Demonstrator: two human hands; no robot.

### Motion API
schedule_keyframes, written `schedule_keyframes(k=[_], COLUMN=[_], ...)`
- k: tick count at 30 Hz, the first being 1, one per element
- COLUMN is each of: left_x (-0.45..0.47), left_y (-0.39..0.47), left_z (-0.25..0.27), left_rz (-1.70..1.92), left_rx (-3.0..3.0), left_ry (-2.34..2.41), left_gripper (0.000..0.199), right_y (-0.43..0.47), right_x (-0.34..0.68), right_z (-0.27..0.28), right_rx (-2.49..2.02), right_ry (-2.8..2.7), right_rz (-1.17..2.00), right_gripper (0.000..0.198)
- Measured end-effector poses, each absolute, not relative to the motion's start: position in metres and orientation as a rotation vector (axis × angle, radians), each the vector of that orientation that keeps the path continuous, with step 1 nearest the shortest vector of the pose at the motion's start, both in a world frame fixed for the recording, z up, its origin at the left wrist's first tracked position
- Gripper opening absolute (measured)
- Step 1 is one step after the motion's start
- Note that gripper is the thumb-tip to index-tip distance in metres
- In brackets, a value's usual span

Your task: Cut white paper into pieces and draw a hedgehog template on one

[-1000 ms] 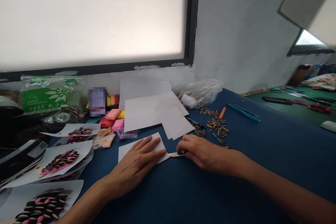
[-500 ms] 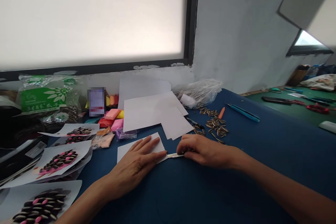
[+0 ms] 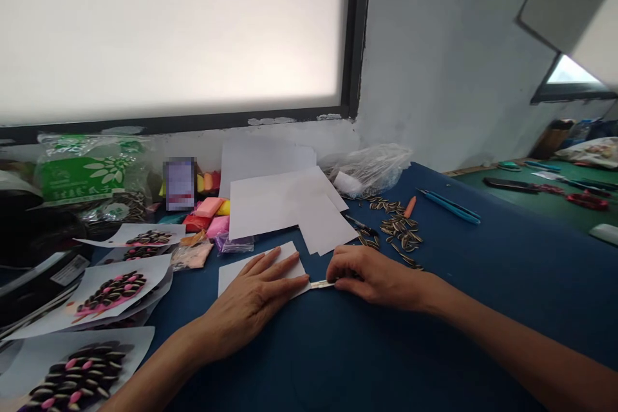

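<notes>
My left hand (image 3: 251,302) lies flat with its fingers spread on a small sheet of white paper (image 3: 230,275), pressing it to the blue tabletop. At the paper's right corner, a thin pale strip (image 3: 319,284) runs toward my right hand (image 3: 369,275). The fingertips of that hand are closed around the strip's far end, which they hide. Whether the strip is part of the paper or a separate piece, I cannot tell. Behind my hands lie larger white sheets (image 3: 270,203), overlapping, with a smaller sheet (image 3: 326,225) among them.
Sunflower seeds (image 3: 400,232) lie scattered beyond my right hand, near an orange stick (image 3: 410,207), blue tweezers (image 3: 449,206) and a clear plastic bag (image 3: 374,167). At left are seed-decorated picture cards (image 3: 116,293), colored clay packs (image 3: 210,207) and a green-printed bag (image 3: 80,177).
The whole view has shifted slightly to the right and up. My hands keep nearly the same pose, on the paper and the strip.
</notes>
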State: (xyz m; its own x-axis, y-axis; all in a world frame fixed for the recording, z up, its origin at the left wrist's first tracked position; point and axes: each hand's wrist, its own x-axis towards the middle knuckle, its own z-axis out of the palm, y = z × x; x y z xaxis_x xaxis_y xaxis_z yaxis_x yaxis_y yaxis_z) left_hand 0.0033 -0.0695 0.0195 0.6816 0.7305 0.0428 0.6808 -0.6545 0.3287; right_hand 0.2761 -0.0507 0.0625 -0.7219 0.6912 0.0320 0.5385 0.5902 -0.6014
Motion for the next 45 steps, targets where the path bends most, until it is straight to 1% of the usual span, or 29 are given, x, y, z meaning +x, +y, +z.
schedule_keyframes(k=[11, 29, 32, 39, 45], left_x=[0.002, 0.0, 0.0, 0.001, 0.004], left_y=[-0.069, -0.069, -0.069, -0.067, -0.066], left_z=[0.017, 0.018, 0.018, 0.004, -0.002], left_rz=[0.236, 0.259, 0.28, 0.429, 0.427], left_rx=[2.584, 2.492, 2.458, 2.48, 2.567], left_ry=[1.149, 1.135, 1.15, 1.253, 1.273], left_gripper=[0.038, 0.04, 0.042, 0.055, 0.052], right_y=[-0.058, -0.065, -0.066, -0.065, -0.065], right_x=[0.273, 0.268, 0.266, 0.264, 0.265], right_z=[0.06, 0.066, 0.067, 0.063, 0.06], right_rx=[-1.0, -1.062, -1.102, -1.165, -1.167], right_ry=[-2.582, -2.633, -2.617, -2.605, -2.612], right_rz=[0.774, 0.767, 0.761, 0.655, 0.57], right_gripper=[0.013, 0.011, 0.013, 0.014, 0.014])
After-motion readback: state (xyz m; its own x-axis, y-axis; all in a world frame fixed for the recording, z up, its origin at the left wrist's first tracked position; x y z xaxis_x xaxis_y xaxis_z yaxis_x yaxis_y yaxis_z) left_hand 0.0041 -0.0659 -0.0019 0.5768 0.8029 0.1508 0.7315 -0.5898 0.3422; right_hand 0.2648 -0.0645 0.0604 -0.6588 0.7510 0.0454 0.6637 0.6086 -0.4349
